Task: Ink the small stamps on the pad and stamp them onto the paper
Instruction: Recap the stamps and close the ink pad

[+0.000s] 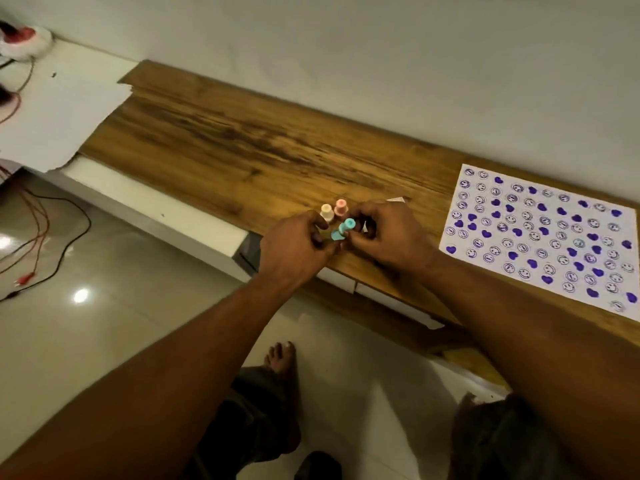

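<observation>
A small blue stamp [343, 231] lies tilted between my two hands over the wooden tabletop [242, 143]. My right hand [388, 237] pinches its top end, and my left hand [298, 247] curls its fingers by its base. Two more small stamps stand upright just behind: a cream one [326, 212] and a pink one [341, 207]. The white paper [540, 237], covered with several purple smiley and heart prints, lies to the right. The ink pad is hidden behind my hands or out of view.
A wall runs along the table's far edge. White sheet or board [59, 109] covers the table's left end. Red and black cables [41, 237] trail on the tiled floor at left. My legs and a bare foot [280, 358] are below the table's front edge.
</observation>
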Demonstrator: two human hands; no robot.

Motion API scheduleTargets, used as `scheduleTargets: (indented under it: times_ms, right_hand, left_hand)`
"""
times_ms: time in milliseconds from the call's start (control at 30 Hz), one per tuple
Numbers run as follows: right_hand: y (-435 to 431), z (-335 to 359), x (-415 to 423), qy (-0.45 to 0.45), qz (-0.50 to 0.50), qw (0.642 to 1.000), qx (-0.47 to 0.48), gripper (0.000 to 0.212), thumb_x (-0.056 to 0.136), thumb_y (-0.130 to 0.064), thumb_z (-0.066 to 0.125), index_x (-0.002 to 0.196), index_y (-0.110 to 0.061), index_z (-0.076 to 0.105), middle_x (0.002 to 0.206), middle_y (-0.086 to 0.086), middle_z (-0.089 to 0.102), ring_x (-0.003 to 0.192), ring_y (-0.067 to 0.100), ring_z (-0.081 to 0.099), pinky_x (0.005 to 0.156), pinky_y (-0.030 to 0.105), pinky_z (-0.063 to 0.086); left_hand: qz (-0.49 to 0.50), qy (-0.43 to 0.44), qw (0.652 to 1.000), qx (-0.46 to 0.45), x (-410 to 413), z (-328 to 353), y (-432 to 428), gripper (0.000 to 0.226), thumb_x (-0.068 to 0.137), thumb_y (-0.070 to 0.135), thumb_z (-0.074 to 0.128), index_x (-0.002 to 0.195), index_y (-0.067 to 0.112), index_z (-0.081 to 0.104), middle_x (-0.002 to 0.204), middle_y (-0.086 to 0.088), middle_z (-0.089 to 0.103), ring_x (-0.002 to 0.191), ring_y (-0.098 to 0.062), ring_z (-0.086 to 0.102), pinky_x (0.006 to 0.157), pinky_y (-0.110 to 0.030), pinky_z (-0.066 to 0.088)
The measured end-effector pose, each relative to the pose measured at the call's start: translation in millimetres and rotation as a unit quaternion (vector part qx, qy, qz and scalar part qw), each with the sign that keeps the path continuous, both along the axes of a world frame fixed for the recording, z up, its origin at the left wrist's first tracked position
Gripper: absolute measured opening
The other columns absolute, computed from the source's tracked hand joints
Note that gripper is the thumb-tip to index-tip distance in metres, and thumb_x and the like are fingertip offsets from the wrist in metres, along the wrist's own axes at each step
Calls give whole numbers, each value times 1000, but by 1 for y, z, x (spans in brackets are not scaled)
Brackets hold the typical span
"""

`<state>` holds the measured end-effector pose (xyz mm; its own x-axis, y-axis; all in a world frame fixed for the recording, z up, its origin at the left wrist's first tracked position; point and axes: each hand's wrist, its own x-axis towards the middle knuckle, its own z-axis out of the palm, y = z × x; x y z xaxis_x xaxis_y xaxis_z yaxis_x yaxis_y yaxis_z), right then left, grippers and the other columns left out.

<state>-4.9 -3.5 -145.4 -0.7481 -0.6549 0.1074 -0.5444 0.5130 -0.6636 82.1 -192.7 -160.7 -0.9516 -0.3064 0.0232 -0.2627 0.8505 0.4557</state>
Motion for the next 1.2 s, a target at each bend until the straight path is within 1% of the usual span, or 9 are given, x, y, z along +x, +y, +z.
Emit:
scheduleTargets:
  times_ms: [100, 233, 333, 433, 700, 800, 900, 1067, 1200]
  right_hand:
    - [-5, -1, 1, -3, -2, 1000, 29, 28, 90, -31, 75, 116, -21, 77, 100, -9, 72, 81, 2, 60, 69, 18, 44]
    - [-12, 1, 3, -8, -13, 999, 47, 28, 92, -29, 73, 119, -21, 77, 112, -2, 75, 99, 14, 66, 86, 38, 56]
    - [-19, 2, 4, -5, -5, 997, 73, 29, 94, -29, 71, 121, -21, 76, 114, 1, 75, 102, 18, 67, 90, 43, 56]
    - [-25, 4, 3, 10, 6, 994, 111, 31, 97, -31, 69, 126, -21, 73, 117, 1, 74, 103, 18, 66, 90, 37, 54]
    - [-24, 12, -4, -22, -3, 991, 130, 34, 93, -30, 76, 126, -24, 74, 117, 0, 75, 104, 16, 67, 88, 29, 50]
    - [-8, 25, -15, -23, 3, 996, 86, 45, 86, -42, 82, 127, -26, 73, 102, -7, 75, 89, 3, 65, 78, 24, 47]
    - [14, 34, -36, 22, -64, 995, 76, 40, 84, -50, 82, 117, -28, 75, 92, -12, 70, 85, 8, 64, 69, 22, 44]
    - [29, 26, -45, 27, -102, 976, 190, 69, 85, -58, 77, 143, -26, 58, 140, 4, 59, 125, 25, 57, 98, 40, 51]
    - [24, 20, -40, 13, -103, 971, 213, 75, 84, -67, 71, 147, -28, 57, 146, 7, 56, 133, 30, 53, 105, 42, 48]
  left_hand:
    - [-13, -1, 1000, 11, -2, -4, 2, 43, 85, 57, 77, 122, 36, 72, 82, 18, 67, 75, 0, 63, 72, -32, 59]
    - [-18, 16, 1000, 9, -5, -5, 4, 38, 88, 52, 76, 123, 35, 75, 86, 17, 71, 77, -1, 65, 69, -26, 55]
    - [-9, 18, 1000, 6, -5, -4, 5, 35, 89, 48, 77, 120, 33, 77, 90, 15, 75, 79, -1, 65, 65, -22, 48]
    - [2, 9, 1000, 15, -6, -3, 5, 34, 89, 44, 78, 122, 33, 77, 94, 14, 77, 80, -1, 64, 63, -20, 44]
    - [4, -3, 1000, 16, -8, 3, 7, 39, 87, 49, 80, 122, 32, 76, 92, 14, 73, 82, -3, 65, 69, -26, 54]
    - [0, 2, 1000, 2, -7, 2, 9, 41, 88, 53, 78, 122, 32, 75, 92, 15, 72, 81, -2, 63, 65, -23, 50]
    - [2, -13, 1000, -21, -7, 3, 8, 46, 87, 57, 77, 127, 34, 72, 95, 14, 74, 86, -5, 66, 79, -33, 59]
    - [10, 13, 995, -98, -3, 13, 18, 42, 91, 64, 67, 120, 33, 71, 94, 9, 73, 84, -10, 65, 74, -34, 57]
    - [-49, 43, 988, -140, 5, 20, 41, 40, 91, 69, 62, 105, 32, 72, 89, 9, 70, 79, -10, 63, 64, -31, 52]
